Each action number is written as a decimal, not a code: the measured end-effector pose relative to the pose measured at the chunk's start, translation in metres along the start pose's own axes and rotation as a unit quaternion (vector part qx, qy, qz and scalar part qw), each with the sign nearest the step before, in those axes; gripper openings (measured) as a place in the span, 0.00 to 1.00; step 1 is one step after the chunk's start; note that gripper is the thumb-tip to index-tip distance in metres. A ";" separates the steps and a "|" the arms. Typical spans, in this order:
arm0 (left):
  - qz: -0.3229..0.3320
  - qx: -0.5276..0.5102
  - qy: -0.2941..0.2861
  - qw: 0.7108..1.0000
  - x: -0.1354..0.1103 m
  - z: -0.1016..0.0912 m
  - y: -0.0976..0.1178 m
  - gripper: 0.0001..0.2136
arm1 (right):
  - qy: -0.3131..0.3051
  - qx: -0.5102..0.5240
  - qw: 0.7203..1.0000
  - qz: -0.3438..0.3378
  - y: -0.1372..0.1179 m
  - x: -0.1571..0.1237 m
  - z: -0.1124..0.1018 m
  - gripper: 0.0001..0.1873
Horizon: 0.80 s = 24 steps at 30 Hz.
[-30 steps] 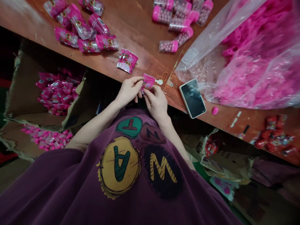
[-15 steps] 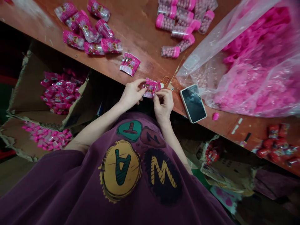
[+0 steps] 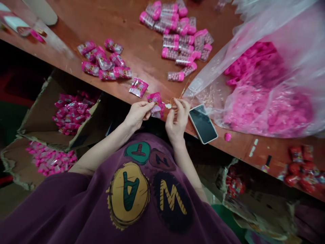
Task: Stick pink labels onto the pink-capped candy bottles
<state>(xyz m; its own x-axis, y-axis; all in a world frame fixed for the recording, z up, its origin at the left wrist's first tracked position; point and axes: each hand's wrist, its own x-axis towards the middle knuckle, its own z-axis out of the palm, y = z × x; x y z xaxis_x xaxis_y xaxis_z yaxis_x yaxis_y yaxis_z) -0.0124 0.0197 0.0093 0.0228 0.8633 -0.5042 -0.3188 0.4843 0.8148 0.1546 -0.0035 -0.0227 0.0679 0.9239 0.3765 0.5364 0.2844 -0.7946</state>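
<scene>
Our left hand (image 3: pixel 137 113) pinched a pink sachet (image 3: pixel 155 101) between thumb and fingertips at the table (image 3: pixel 142 44) edge. Our right hand (image 3: pixel 177 117) had thumb and forefinger closed on a small pale piece (image 3: pixel 168 106) just beside the sachet. A clear bag (image 3: pixel 266 67) held pink plastic parts; a cardboard box (image 3: pixel 48 112) below held pink sachets. A phone (image 3: pixel 202 123) lay near our right hand.

Phone (image 3: pixel 203 123) beside clear bag (image 3: pixel 266 84), seemingly caps.
</scene>
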 end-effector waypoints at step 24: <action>0.016 -0.080 0.079 0.994 0.004 0.014 -0.001 0.20 | -0.202 -0.278 0.938 0.037 0.012 0.142 0.035 0.22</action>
<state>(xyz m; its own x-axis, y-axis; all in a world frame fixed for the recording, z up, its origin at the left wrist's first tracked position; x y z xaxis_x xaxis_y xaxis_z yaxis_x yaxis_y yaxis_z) 0.0014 0.0246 0.0100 -0.1352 0.8388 -0.5274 -0.4633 0.4170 0.7819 0.1411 0.1396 0.0049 -0.1422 0.9894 0.0300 0.9066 0.1424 -0.3972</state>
